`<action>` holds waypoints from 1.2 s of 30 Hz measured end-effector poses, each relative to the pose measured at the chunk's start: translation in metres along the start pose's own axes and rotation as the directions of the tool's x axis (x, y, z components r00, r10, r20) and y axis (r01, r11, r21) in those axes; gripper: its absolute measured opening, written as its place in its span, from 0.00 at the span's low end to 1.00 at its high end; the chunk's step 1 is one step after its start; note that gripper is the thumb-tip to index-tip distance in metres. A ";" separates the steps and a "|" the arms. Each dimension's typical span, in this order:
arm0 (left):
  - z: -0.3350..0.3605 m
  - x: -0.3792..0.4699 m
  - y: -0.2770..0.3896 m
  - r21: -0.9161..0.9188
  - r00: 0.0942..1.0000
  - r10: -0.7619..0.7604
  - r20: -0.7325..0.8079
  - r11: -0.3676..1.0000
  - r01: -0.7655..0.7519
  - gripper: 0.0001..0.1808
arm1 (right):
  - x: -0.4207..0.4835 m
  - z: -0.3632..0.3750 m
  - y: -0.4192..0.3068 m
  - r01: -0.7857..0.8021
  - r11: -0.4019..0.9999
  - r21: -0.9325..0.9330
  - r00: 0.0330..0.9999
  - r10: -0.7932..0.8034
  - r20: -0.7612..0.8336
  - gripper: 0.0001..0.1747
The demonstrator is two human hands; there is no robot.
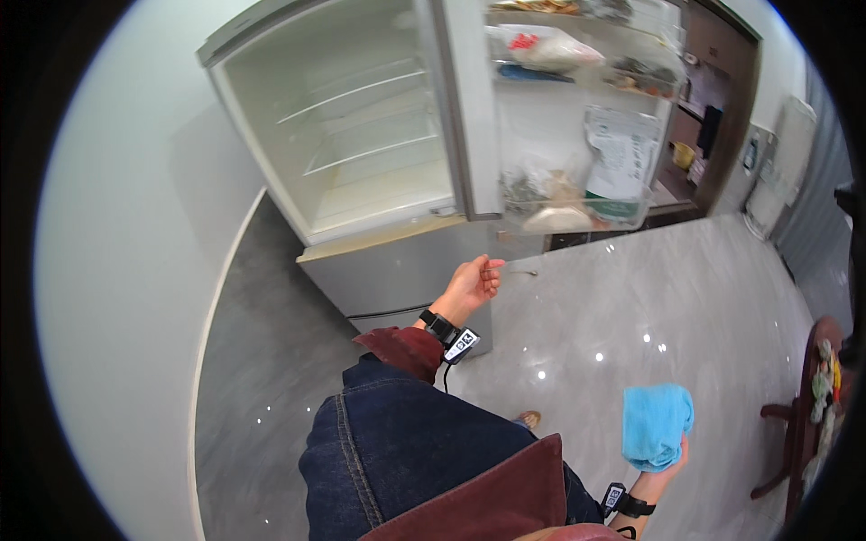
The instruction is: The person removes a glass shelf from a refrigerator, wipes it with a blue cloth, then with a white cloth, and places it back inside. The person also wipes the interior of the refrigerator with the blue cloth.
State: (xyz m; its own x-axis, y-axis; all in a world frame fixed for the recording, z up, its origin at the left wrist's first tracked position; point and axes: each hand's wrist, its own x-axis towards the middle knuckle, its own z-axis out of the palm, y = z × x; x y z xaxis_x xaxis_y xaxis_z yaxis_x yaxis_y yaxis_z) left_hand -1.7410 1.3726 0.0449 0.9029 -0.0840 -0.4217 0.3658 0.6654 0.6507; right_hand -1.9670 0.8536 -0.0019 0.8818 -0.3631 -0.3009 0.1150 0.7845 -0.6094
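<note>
My left hand [473,280] is in front of the grey refrigerator [406,264], fingers curled on a thin stick-like utensil [524,272] with a small rounded end pointing right. At lower right, my right hand [670,466] holds a folded light-blue cloth [655,426]. Beyond my left hand, the refrigerator's upper compartment stands open, with bare glass shelves [372,152]. Its swung-out door holds a white pouch with a green base [619,155], a clear-wrapped white bag [544,47] and other bagged items in the door bins [575,213].
A white wall [135,237] runs along the left. Glossy grey tiles [595,304] cover the floor. A doorway [710,115] lies behind the fridge door, with a white appliance [781,169] to its right. A dark red wooden piece of furniture [798,412] bearing assorted items stands at far right.
</note>
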 end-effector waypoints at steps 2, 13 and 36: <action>0.022 0.020 -0.022 -0.003 0.999 -0.040 0.025 0.999 0.040 0.21 | -0.003 -0.003 -0.017 0.043 0.998 0.036 0.996 -0.040 -0.084 0.30; 0.119 0.194 -0.163 0.031 0.938 -0.286 0.194 0.958 0.285 0.19 | 0.048 -0.083 -0.066 0.288 0.957 0.031 0.946 -0.280 -0.164 0.22; 0.486 0.501 -0.293 0.044 0.892 -0.345 0.291 0.936 0.348 0.14 | 0.380 -0.211 -0.302 0.431 0.902 0.009 0.835 -0.394 -0.384 0.26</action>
State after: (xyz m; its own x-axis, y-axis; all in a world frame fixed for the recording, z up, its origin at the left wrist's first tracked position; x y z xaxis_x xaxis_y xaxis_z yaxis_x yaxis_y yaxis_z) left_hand -1.2857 0.7745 -0.0503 0.7451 -0.5203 -0.4174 0.6667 0.5615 0.4901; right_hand -1.7630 0.3721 -0.0868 0.5151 -0.8056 -0.2927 0.4878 0.5563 -0.6728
